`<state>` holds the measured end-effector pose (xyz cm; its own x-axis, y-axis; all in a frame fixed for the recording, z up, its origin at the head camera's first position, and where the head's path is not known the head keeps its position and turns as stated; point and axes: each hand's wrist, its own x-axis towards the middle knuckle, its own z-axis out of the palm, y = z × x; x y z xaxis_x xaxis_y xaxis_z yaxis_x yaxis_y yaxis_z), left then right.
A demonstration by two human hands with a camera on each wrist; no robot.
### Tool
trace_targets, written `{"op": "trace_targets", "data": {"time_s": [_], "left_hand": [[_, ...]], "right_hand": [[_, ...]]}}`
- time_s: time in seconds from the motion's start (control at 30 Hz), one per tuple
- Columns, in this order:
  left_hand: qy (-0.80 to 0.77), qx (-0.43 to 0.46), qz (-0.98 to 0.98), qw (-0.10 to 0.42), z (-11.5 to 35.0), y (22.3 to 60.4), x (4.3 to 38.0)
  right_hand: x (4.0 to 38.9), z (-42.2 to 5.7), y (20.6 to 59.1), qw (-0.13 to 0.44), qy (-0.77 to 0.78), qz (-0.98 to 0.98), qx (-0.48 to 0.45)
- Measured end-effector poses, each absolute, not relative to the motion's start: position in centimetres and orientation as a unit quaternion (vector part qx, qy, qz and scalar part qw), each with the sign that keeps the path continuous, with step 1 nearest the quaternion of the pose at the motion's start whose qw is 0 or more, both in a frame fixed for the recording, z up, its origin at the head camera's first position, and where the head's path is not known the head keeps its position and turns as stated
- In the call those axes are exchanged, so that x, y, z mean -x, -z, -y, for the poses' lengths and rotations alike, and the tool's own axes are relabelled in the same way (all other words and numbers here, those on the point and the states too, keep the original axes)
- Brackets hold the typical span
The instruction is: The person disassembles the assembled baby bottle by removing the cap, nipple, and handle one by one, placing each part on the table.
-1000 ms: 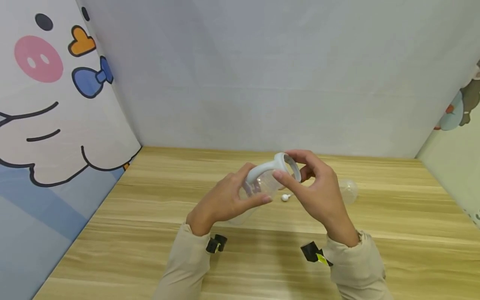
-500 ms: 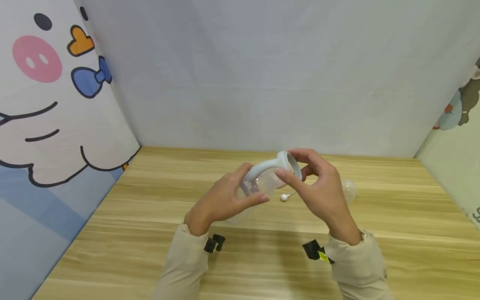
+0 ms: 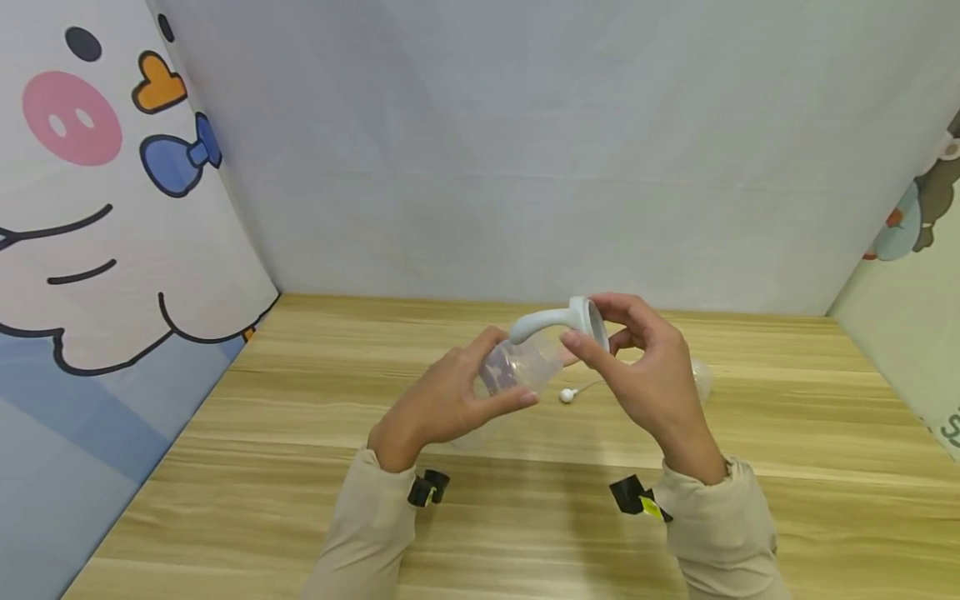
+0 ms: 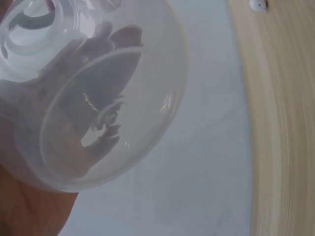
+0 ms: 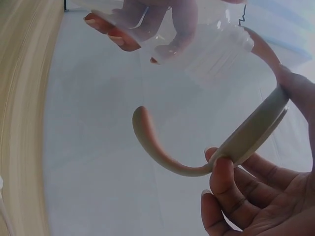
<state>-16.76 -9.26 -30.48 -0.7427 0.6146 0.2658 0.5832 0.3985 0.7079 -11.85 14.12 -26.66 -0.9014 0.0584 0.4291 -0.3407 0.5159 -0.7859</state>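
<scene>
My left hand [image 3: 442, 400] grips a clear plastic baby bottle [image 3: 525, 364], tilted with its open neck toward the right. The bottle's rounded base [image 4: 152, 118] fills much of the left wrist view. In my right hand [image 3: 652, 383], thumb and fingers pinch the rim of a pale grey bottle ring with one curved handle [image 3: 551, 319]. The right wrist view shows that handle [image 5: 162, 157] apart from the threaded bottle neck [image 5: 221, 56], with a gap between them. Part of the left hand is seen through the clear plastic.
On the wooden table [image 3: 300, 500] lies a thin straw with a white ball end [image 3: 567, 395], partly behind the right hand. A clear domed piece [image 3: 702, 381] is mostly hidden by that hand. A pale wall sheet [image 3: 480, 167] stands behind the table.
The handled ring has come off the bottle's neck and moved slightly up and right with my right hand. The bottle and left hand have stayed nearly still.
</scene>
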Motion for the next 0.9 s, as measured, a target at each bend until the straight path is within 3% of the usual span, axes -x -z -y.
{"op": "trace_targets", "data": {"time_s": [0.33,0.9], "left_hand": [[-0.408,-0.353,-0.842,0.025,9.2,30.4,16.7],[-0.416,-0.368,-0.831,0.02,9.0,30.5,16.7]], "right_hand": [[12.2,-14.6,26.9,0.192,-0.495,0.845,-0.066],[13.5,-15.1,28.4,0.225,-0.503,0.833,-0.041]]}}
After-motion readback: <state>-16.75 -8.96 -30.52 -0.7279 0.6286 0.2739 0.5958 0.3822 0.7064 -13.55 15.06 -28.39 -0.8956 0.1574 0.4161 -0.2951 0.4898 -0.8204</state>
